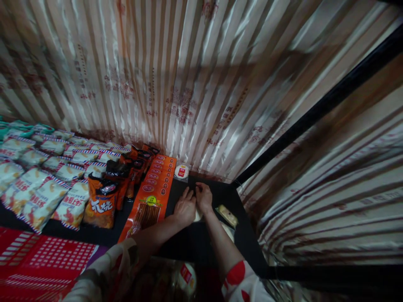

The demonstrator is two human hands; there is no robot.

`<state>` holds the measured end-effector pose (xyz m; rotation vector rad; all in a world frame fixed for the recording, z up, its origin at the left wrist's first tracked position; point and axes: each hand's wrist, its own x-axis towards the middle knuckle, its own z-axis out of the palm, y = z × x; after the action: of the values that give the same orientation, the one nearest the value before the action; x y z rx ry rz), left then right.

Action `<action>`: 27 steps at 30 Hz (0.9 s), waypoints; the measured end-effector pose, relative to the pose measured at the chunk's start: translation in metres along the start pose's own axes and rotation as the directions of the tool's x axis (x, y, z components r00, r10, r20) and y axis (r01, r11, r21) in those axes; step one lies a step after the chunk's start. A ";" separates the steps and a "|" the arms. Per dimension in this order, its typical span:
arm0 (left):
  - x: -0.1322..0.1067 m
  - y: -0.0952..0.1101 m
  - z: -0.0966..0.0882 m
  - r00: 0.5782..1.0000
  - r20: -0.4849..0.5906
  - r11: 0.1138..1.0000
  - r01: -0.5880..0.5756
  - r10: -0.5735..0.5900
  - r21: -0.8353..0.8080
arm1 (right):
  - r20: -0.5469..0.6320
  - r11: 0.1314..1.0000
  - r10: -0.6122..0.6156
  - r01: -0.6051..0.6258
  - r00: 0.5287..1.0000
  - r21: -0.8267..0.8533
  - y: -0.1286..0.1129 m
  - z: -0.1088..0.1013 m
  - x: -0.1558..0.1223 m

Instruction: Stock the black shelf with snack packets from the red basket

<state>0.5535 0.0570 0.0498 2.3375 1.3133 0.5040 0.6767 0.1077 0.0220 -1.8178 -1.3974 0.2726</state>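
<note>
My left hand [185, 208] rests low over the black tabletop, its fingers pointing forward and slightly apart. Right beside it, my right hand [204, 197] has its fingertips bent in, and whatever they may pinch is hidden. A pale white packet [197, 216] shows between and under my hands; most of it is covered. Beyond my hands, near the curtain, lies a round white food packet with a red label [181, 171]. To the right of my right wrist is a yellowish wrapped snack [228, 215]. Another whitish packet [228, 230] lies partly behind my right forearm.
Left of my hands lies a long orange snack sheet [154, 188]. Orange-black snack bags [100, 203] and rows of white snack bags [42, 201] stand farther left. A red basket [40, 260] is at lower left. A black pole [315, 113] slants before the curtain [189, 84]. Below sits another labelled round packet [187, 279].
</note>
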 end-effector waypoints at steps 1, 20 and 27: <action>-0.006 0.003 0.003 1.000 0.016 1.000 -0.007 0.007 0.005 | -0.003 1.000 0.002 -0.002 1.000 0.001 0.000 -0.004 -0.004; -0.103 0.024 0.039 0.998 0.068 0.994 -0.015 0.008 0.104 | 0.029 0.967 0.122 -0.125 0.992 0.221 -0.005 -0.039 -0.120; -0.127 0.018 0.057 0.996 0.005 0.975 -0.090 0.091 0.203 | 0.082 0.973 0.120 -0.133 0.989 0.188 -0.011 -0.048 -0.144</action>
<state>0.5326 -0.0714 -0.0031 2.5732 1.3204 0.4202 0.6456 -0.0409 0.0195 -1.7519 -1.2571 0.5250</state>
